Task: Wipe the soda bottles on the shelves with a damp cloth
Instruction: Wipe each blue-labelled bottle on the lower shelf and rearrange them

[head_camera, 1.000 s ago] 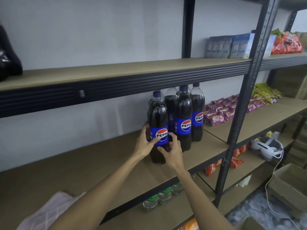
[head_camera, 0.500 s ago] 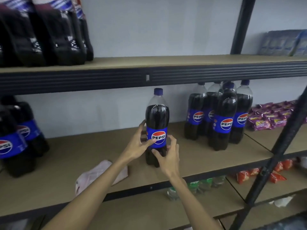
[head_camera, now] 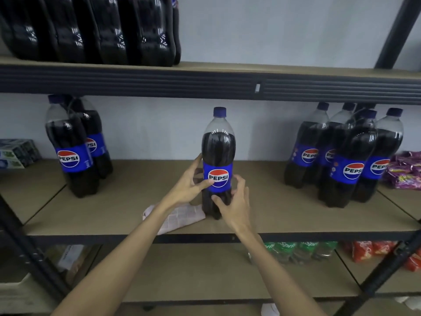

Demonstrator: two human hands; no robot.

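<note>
1. The Pepsi bottle (head_camera: 218, 156) is stood upright at the middle of the shelf (head_camera: 136, 201), long axis vertical, cap up, label turned to the camera.
2. It is gripped by both hands. The left hand (head_camera: 190, 183) is wrapped round the label from the left, thumb laid on the logo's edge. The right hand (head_camera: 234, 201) is curled round the lower body from the right.
3. Bare board is left on both sides of the bottle. The shelf's front edge is near its base, and a gap is seen between the cap and the upper beam (head_camera: 205, 84).
4. The pink cloth (head_camera: 182, 216) is laid flat just left of the base, partly under the left wrist.
5. Two bottles (head_camera: 73, 151) at left and a bottle cluster (head_camera: 346, 156) at right are well apart from it.
</note>
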